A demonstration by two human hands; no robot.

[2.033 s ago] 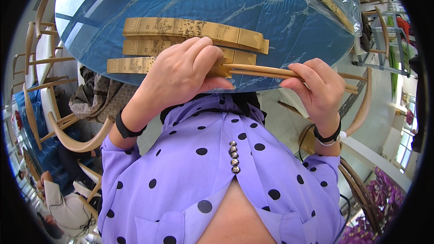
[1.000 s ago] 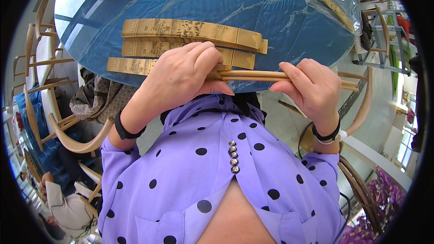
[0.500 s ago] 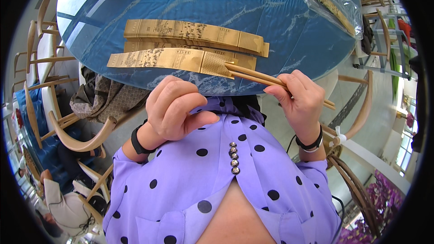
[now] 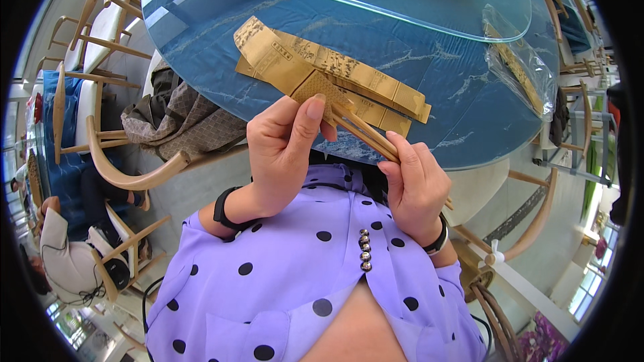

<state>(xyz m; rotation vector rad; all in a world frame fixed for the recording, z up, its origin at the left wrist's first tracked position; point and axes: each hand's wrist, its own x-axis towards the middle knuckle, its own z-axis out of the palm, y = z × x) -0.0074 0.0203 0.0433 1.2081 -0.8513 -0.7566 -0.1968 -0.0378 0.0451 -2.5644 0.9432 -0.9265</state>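
While the left fingers [image 4: 310,115], empty earlier, clamp a printed gold paper sleeve [image 4: 285,67], right fingers [image 4: 410,161] grip tan wooden chopsticks [image 4: 367,135] | sleeve slants above blue marbled worktop [image 4: 456,80] | chopsticks at its nearer end

Left hand [image 4: 282,147] is pinching thumb-on-top, right hand [image 4: 419,184] is pinching thumb-to-fingers near it, left forearm [image 4: 209,220] and right forearm [image 4: 447,255] angling inward.
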